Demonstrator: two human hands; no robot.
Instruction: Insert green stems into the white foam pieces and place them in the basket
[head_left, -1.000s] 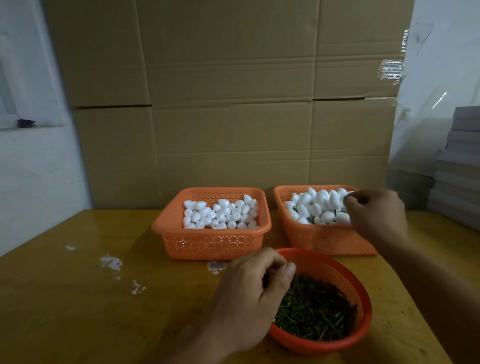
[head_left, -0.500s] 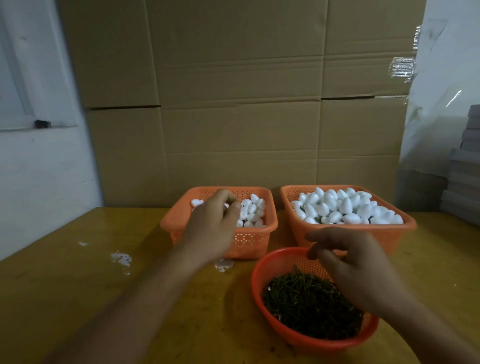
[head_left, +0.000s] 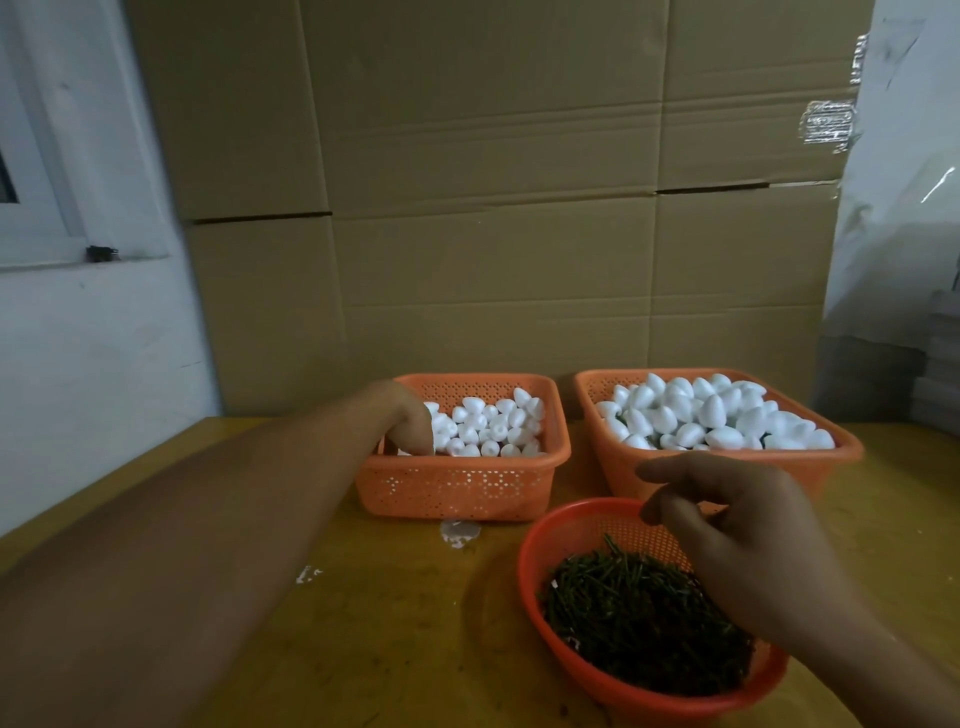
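One piece set down, the next stem being picked.

Left hand (head_left: 413, 423) dips into the left basket (head_left: 457, 486), its grip hidden; beside it, right hand (head_left: 737, 540) hovers loosely curled, seemingly empty, over the green stems (head_left: 639, 618). Next, I'd guess: pinch one stem.

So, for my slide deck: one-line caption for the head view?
Left hand reaches into the left basket of foam pieces while right hand hovers over the stem bowl.
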